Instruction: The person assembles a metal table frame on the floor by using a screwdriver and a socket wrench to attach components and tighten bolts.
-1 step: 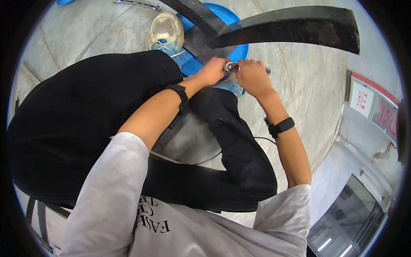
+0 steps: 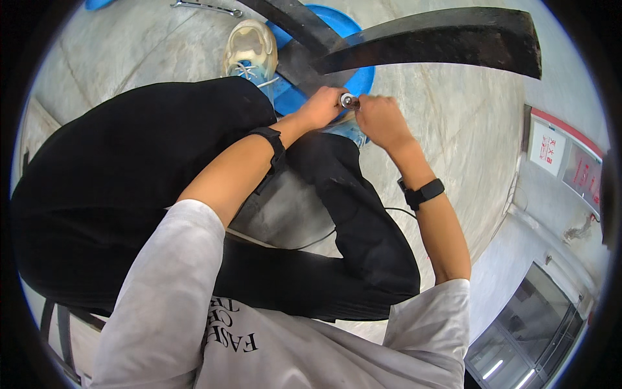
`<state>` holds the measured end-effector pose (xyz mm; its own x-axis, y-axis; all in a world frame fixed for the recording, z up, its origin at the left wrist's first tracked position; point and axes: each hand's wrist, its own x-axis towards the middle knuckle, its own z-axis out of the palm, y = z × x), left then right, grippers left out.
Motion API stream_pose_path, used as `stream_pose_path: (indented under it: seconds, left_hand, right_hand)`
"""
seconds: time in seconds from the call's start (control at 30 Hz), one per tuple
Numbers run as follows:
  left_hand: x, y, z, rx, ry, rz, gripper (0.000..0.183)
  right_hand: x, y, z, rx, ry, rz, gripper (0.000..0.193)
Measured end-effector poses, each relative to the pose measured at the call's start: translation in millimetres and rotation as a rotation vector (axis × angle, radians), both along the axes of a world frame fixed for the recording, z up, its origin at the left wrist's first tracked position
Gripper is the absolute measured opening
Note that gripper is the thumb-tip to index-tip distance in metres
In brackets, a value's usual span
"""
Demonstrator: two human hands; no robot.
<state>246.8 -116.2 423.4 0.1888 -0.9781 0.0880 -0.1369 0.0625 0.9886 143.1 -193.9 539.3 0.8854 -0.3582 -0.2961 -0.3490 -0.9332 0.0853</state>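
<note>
My right hand (image 2: 383, 121) is closed around the handle of a ratchet wrench, whose round chrome head (image 2: 349, 101) shows between my two hands. My left hand (image 2: 322, 107) is curled around the wrench by that head; what lies beneath these fingers is hidden. Just beyond my hands is a dark metal part with two long, blade-like arms (image 2: 447, 45), which meet at a flat plate (image 2: 303, 72). Under the plate lies a round blue tray (image 2: 364, 79).
My light shoe (image 2: 249, 55) stands left of the blue tray, and my bent knees frame the work. A combination wrench (image 2: 206, 8) lies on the grey floor (image 2: 155, 45) at the far left. A thin black cable (image 2: 400, 210) runs beside my right leg. Red-edged wall boxes (image 2: 564, 152) are at right.
My right hand has shifted slightly, and the handle end that stuck out past it no longer shows. My left hand stays in place.
</note>
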Motion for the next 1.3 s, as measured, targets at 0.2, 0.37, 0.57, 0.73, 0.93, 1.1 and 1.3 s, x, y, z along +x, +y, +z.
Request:
stream_pose_path:
  seconds: [0.2, 0.37, 0.57, 0.73, 0.93, 1.1, 1.3]
  left_hand:
    - [0, -2, -4, 0.05, 0.015, 0.013, 0.026]
    - [4, 7, 6, -0.046, -0.084, -0.07, 0.035]
    - [22, 15, -9, -0.102, -0.212, 0.122, 0.05]
    - [46, 23, -18, 0.449, -0.099, 0.161, 0.036]
    - [40, 36, 9, 0.396, -0.269, 0.032, 0.035]
    - [39, 48, 28, 0.303, -0.426, 0.02, 0.035]
    - [34, 52, 33, 0.306, -0.625, 0.009, 0.028]
  right_hand:
    - [-8, 19, -11, 0.507, -0.058, -0.439, 0.021]
    - [1, 11, -3, 0.005, 0.014, -0.202, 0.012]
    - [18, -4, -11, -0.202, -0.184, 0.136, 0.012]
    - [4, 5, 16, -0.186, -0.037, 0.023, 0.01]
    - [-48, 9, 80, -0.091, -0.244, -0.211, 0.01]
    - [-74, 21, 141, 0.186, -0.423, -0.254, 0.012]
    - [-85, 21, 134, 0.617, -0.339, -0.408, 0.015]
